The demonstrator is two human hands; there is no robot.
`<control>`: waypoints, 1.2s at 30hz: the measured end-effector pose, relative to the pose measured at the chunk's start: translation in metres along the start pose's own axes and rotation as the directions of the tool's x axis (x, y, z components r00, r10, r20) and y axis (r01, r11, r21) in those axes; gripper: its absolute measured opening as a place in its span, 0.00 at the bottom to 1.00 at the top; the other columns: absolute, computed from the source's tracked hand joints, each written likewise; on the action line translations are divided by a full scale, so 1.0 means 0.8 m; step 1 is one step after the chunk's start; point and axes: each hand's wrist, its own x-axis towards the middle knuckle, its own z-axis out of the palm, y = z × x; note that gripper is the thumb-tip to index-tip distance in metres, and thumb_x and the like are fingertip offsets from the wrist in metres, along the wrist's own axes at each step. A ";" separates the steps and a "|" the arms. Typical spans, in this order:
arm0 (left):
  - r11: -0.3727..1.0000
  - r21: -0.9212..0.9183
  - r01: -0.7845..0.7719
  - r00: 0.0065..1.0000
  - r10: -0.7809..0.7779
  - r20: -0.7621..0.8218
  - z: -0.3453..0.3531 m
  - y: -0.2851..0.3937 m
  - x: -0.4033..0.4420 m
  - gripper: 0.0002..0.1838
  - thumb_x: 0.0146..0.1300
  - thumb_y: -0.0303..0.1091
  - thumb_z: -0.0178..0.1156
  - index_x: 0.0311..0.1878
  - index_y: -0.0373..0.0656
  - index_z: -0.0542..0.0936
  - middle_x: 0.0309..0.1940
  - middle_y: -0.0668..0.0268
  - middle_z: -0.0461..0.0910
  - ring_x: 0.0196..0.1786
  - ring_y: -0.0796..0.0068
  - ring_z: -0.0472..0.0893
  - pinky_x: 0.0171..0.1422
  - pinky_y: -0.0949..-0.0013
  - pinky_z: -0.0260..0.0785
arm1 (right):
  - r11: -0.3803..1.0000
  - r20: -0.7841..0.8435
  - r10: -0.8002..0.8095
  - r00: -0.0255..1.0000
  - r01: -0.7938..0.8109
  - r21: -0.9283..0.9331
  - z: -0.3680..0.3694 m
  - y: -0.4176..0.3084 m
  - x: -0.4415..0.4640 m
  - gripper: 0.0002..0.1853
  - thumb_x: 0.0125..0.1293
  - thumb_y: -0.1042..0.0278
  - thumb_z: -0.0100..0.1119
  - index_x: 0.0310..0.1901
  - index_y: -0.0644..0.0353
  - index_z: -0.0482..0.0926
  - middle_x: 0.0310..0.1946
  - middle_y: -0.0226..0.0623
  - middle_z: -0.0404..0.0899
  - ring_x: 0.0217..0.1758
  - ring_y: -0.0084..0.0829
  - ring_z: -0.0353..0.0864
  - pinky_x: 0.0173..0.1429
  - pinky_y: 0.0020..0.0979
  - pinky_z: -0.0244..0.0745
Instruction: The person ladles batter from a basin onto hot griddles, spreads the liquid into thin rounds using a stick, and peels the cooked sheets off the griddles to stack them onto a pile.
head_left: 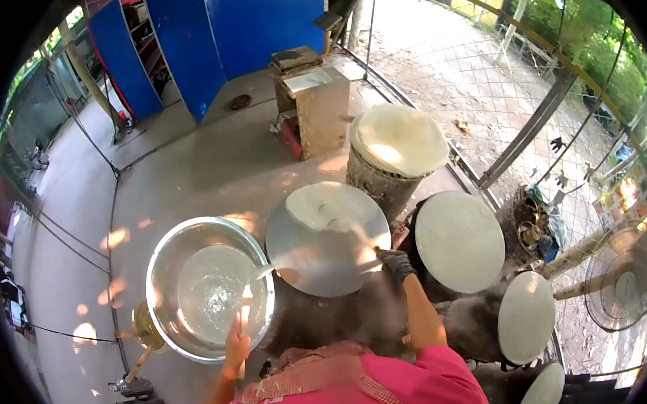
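Note:
My left hand [237,344], bare, is wrapped around the long handle of a ladle [246,303] at the right side of a big metal basin [153,286]. Pale batter [213,279] covers the basin's bottom. In a dark glove, my right hand [396,264] grips a batter spreader [362,235] by its short handle; its far end is blurred. Beneath that end is a round grey griddle [305,261]. A patch of white batter [324,204] lies on the griddle's far half, thicker near the spreader.
Round griddles with pale sheets [459,242] [527,317] curve along my right. Beyond them stand a fan [625,283] and a wire fence [547,99]. A drum topped with stacked flatbreads [397,138] stands behind the front griddle, near a box-like stand [321,109].

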 end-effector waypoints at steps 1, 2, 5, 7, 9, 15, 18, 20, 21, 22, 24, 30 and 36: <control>0.995 -0.089 0.039 0.999 -0.041 -0.021 -0.002 0.004 -0.003 0.33 0.48 0.21 0.43 0.62 0.45 0.56 0.32 0.60 0.72 0.23 0.66 0.73 0.23 0.67 0.64 | 0.988 -0.068 -0.104 0.992 0.111 0.103 0.002 -0.005 0.002 0.12 0.54 0.52 0.56 0.35 0.48 0.80 0.10 0.33 0.66 0.08 0.24 0.60 0.13 0.29 0.59; 0.961 -0.231 0.152 0.988 -0.150 0.024 -0.006 0.037 -0.019 0.34 0.48 0.20 0.43 0.63 0.45 0.54 0.25 0.63 0.69 0.18 0.71 0.69 0.18 0.71 0.60 | 0.956 -0.147 -0.190 0.971 0.217 0.197 0.005 -0.006 -0.010 0.13 0.53 0.52 0.58 0.36 0.48 0.80 0.11 0.33 0.66 0.08 0.24 0.60 0.13 0.29 0.59; 0.778 -0.502 0.378 0.926 -0.319 0.204 -0.011 0.082 -0.048 0.36 0.50 0.20 0.44 0.65 0.47 0.49 0.13 0.69 0.63 0.09 0.81 0.61 0.09 0.76 0.53 | 0.982 0.028 -0.110 0.994 0.105 0.154 0.062 -0.012 -0.042 0.13 0.50 0.59 0.62 0.37 0.50 0.80 0.14 0.28 0.67 0.14 0.23 0.64 0.16 0.26 0.60; 0.756 -0.516 0.402 0.915 -0.359 0.187 -0.005 0.072 -0.064 0.36 0.50 0.20 0.44 0.65 0.48 0.48 0.12 0.70 0.62 0.08 0.81 0.60 0.08 0.75 0.52 | 0.958 0.014 -0.285 0.958 0.285 0.012 0.052 0.050 0.010 0.11 0.52 0.58 0.61 0.32 0.56 0.79 0.20 0.32 0.72 0.22 0.21 0.67 0.24 0.25 0.64; 0.740 -0.528 0.416 0.906 -0.385 0.175 0.001 0.072 -0.078 0.37 0.50 0.20 0.44 0.65 0.49 0.47 0.12 0.70 0.61 0.09 0.81 0.60 0.09 0.75 0.52 | 0.887 0.165 -0.421 0.892 0.443 -0.130 0.011 0.040 0.036 0.12 0.55 0.59 0.58 0.34 0.60 0.79 0.26 0.37 0.77 0.24 0.17 0.67 0.24 0.23 0.63; 0.640 -0.563 0.523 0.838 -0.507 0.202 -0.003 0.106 -0.104 0.37 0.52 0.22 0.45 0.66 0.55 0.47 0.13 0.72 0.59 0.12 0.80 0.60 0.14 0.74 0.53 | 0.988 0.114 -0.131 0.985 0.120 0.092 0.017 -0.064 0.015 0.11 0.52 0.58 0.61 0.32 0.56 0.80 0.16 0.25 0.73 0.11 0.19 0.60 0.15 0.21 0.56; 0.579 -0.591 0.561 0.803 -0.555 0.218 0.003 0.097 -0.110 0.36 0.53 0.21 0.44 0.66 0.57 0.47 0.13 0.72 0.59 0.12 0.81 0.58 0.14 0.75 0.51 | 0.999 0.242 -0.039 0.969 0.043 -0.011 0.023 -0.036 -0.033 0.15 0.49 0.54 0.64 0.21 0.56 0.74 0.14 0.26 0.68 0.16 0.21 0.64 0.18 0.25 0.59; 0.589 -0.588 0.555 0.804 -0.562 0.197 0.003 0.110 -0.114 0.34 0.54 0.20 0.43 0.64 0.58 0.52 0.13 0.72 0.59 0.12 0.82 0.58 0.14 0.76 0.50 | 0.880 0.354 -0.295 0.888 0.397 -0.262 -0.002 -0.007 0.030 0.14 0.50 0.54 0.62 0.23 0.56 0.75 0.14 0.26 0.69 0.15 0.22 0.63 0.18 0.25 0.60; 0.564 -0.613 0.553 0.797 -0.572 0.193 0.003 0.114 -0.118 0.33 0.54 0.20 0.43 0.63 0.58 0.53 0.13 0.72 0.59 0.12 0.82 0.58 0.15 0.76 0.50 | 0.654 0.421 -0.440 0.793 0.604 -0.455 -0.016 -0.003 0.083 0.13 0.51 0.55 0.61 0.25 0.56 0.76 0.15 0.25 0.69 0.15 0.22 0.63 0.18 0.25 0.60; 0.544 -0.630 0.554 0.789 -0.584 0.190 0.000 0.114 -0.124 0.32 0.54 0.20 0.43 0.62 0.58 0.54 0.13 0.72 0.59 0.13 0.82 0.58 0.15 0.76 0.50 | 0.078 0.604 -0.506 0.616 0.730 -0.679 -0.017 -0.014 0.142 0.12 0.52 0.55 0.60 0.28 0.56 0.78 0.15 0.25 0.70 0.14 0.22 0.63 0.18 0.25 0.60; 0.572 -0.638 0.516 0.802 -0.585 0.125 0.008 0.091 -0.136 0.30 0.56 0.21 0.44 0.61 0.59 0.56 0.13 0.72 0.59 0.14 0.82 0.59 0.16 0.77 0.51 | 0.905 0.400 -0.191 0.896 0.003 0.425 -0.018 -0.078 0.062 0.11 0.55 0.68 0.57 0.41 0.54 0.79 0.21 0.20 0.74 0.14 0.17 0.62 0.16 0.23 0.59; 0.487 -0.694 0.531 0.734 -0.673 0.090 0.021 0.096 -0.152 0.30 0.57 0.22 0.45 0.61 0.62 0.56 0.14 0.71 0.61 0.14 0.82 0.60 0.17 0.78 0.52 | 0.977 0.392 -0.065 0.918 0.138 -0.161 0.010 -0.066 0.015 0.07 0.55 0.67 0.56 0.34 0.56 0.79 0.21 0.25 0.73 0.19 0.19 0.67 0.21 0.22 0.63; 0.492 -0.746 0.450 0.791 -0.607 0.077 0.014 0.104 -0.163 0.31 0.52 0.18 0.40 0.60 0.55 0.56 0.14 0.72 0.61 0.13 0.82 0.60 0.15 0.78 0.50 | 0.938 0.395 -0.219 0.892 0.304 -0.166 -0.014 -0.084 0.069 0.08 0.56 0.66 0.54 0.36 0.55 0.79 0.22 0.27 0.73 0.20 0.22 0.68 0.23 0.23 0.65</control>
